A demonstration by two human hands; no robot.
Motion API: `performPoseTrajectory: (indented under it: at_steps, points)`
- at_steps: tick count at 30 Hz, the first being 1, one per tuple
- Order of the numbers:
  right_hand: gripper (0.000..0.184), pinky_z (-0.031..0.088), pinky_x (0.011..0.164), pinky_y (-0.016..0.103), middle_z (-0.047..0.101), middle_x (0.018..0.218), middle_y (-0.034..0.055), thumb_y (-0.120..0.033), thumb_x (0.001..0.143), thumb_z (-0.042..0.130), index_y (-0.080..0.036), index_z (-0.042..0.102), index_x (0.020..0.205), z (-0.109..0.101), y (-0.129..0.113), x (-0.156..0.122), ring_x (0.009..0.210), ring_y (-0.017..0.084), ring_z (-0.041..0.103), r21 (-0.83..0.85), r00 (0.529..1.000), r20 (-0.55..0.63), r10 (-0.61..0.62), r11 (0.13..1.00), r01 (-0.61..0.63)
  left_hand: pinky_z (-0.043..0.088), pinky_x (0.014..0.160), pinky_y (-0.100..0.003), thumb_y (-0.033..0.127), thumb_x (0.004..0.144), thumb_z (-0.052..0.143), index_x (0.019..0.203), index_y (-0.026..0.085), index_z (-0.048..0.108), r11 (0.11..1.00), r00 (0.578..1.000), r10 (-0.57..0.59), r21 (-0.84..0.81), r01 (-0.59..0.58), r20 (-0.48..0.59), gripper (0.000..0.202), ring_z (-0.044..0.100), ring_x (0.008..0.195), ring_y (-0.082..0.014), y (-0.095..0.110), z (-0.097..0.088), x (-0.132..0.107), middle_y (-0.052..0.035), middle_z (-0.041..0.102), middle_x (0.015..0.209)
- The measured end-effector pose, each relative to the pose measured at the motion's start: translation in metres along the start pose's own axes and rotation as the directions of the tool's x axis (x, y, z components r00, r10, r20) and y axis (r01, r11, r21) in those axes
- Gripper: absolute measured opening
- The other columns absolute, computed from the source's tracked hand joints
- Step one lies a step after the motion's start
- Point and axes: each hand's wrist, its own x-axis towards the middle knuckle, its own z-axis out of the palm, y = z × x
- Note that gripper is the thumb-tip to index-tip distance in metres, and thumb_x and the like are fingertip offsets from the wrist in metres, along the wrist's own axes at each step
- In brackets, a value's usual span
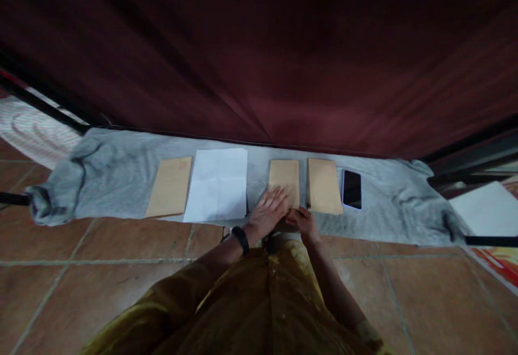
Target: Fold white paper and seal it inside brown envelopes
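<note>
A tan paper envelope (284, 171) lies flat in the middle of the grey cloth, close to my body. My left hand (272, 204) rests on its lower left part, fingers stretched out, with a dark band on the wrist. At the envelope's lower right edge, my right hand (300, 220) has its fingers curled and pinched together, seemingly on the envelope's near edge. White paper sheets (218, 182) lie to the left of my hands. Another tan envelope (324, 185) is just right of them, and a further tan envelope stack (170, 185) sits beyond the sheets.
A phone (352, 189) with a dark screen lies right of the envelopes. The grey cloth (396, 198) covers a narrow surface between dark bars. A dark red fabric (283, 74) hangs along its far side. Tiled floor (133, 241) shows below the near edge.
</note>
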Motion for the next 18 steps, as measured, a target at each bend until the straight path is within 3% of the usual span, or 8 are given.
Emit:
performPoseTrajectory:
  at_steps: [3,9,11,15,18]
  points:
    - [0.052,0.062,0.065,0.033,0.072,0.077,0.0033,-0.063,0.056,0.079,-0.021,0.061,0.080,0.003,0.001,0.005,0.072,0.021,0.072,-0.007,0.999,-0.037,0.001,1.000,-0.001,0.015,0.128,-0.050,0.018,0.099,0.042,0.157,0.014,0.033,0.975,0.984,0.141,0.157,-0.156,0.108,0.059,0.018,0.156,-0.0263,0.009,0.014,-0.013,-0.0109,0.030,0.166]
    - [0.037,0.060,0.062,0.034,0.071,0.074,0.0005,-0.052,0.065,0.074,-0.023,0.060,0.084,-0.003,0.001,0.004,0.066,0.022,0.071,-0.096,0.998,-0.064,-0.004,0.995,-0.002,0.015,0.128,-0.047,0.027,0.096,0.049,0.161,0.011,0.021,0.968,0.975,0.113,0.199,-0.151,0.189,0.073,0.017,0.156,-0.0257,0.003,0.025,-0.033,-0.0141,0.022,0.168]
    - [0.032,0.057,0.060,0.034,0.069,0.069,-0.0008,-0.048,0.070,0.071,-0.023,0.060,0.088,-0.007,0.000,0.003,0.061,0.022,0.069,-0.209,0.997,-0.073,-0.030,0.978,0.014,0.015,0.128,-0.046,0.030,0.094,0.053,0.162,0.010,0.017,0.966,0.972,0.120,0.201,-0.161,0.204,0.080,0.014,0.157,-0.0258,0.002,0.023,-0.036,-0.0150,0.018,0.168]
    - [0.028,0.053,0.070,0.033,0.070,0.072,0.0023,-0.040,0.079,0.062,-0.022,0.061,0.100,-0.011,-0.003,0.002,0.071,0.023,0.069,-0.586,0.979,-0.086,-0.184,0.804,0.100,0.015,0.127,-0.047,0.034,0.093,0.056,0.163,0.014,0.013,0.969,0.972,0.091,0.204,-0.136,0.216,0.084,0.011,0.157,-0.0269,0.003,0.025,-0.040,-0.0142,0.015,0.169]
    - [0.030,0.051,0.071,0.032,0.069,0.076,0.0031,-0.037,0.081,0.059,-0.021,0.060,0.107,-0.013,-0.006,0.002,0.073,0.022,0.067,-0.661,0.965,-0.061,-0.254,0.735,0.151,0.015,0.126,-0.051,0.037,0.095,0.056,0.163,0.018,0.017,0.971,0.974,0.060,0.214,-0.108,0.217,0.080,0.013,0.156,-0.0288,0.004,0.028,-0.042,-0.0139,0.015,0.169]
